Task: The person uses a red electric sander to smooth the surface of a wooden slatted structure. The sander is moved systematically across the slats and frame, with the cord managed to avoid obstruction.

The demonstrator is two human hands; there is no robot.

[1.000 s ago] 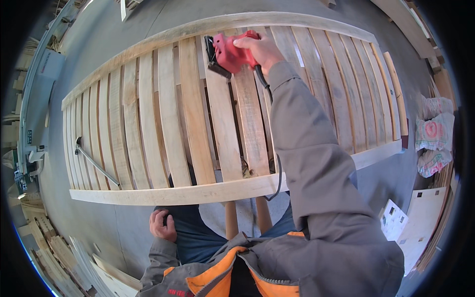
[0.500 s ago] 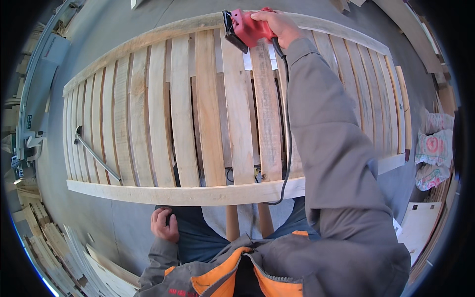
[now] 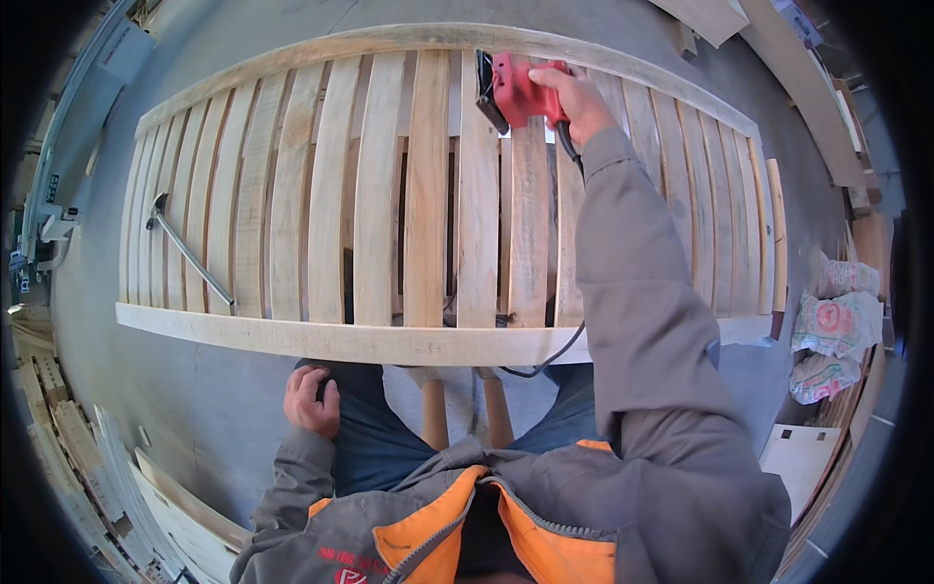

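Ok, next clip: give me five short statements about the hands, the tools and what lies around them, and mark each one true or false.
1. The right hand holds a red sander. True.
2. The left hand is on the sander too. False: the left hand is down at the left leg.
3. A hammer lies on the wooden slats, toward their left end. True.
4. The sander's cord is white. False: the cord is black.
5. The sacks are on the left side of the picture. False: the sacks are on the right, beyond the slats.
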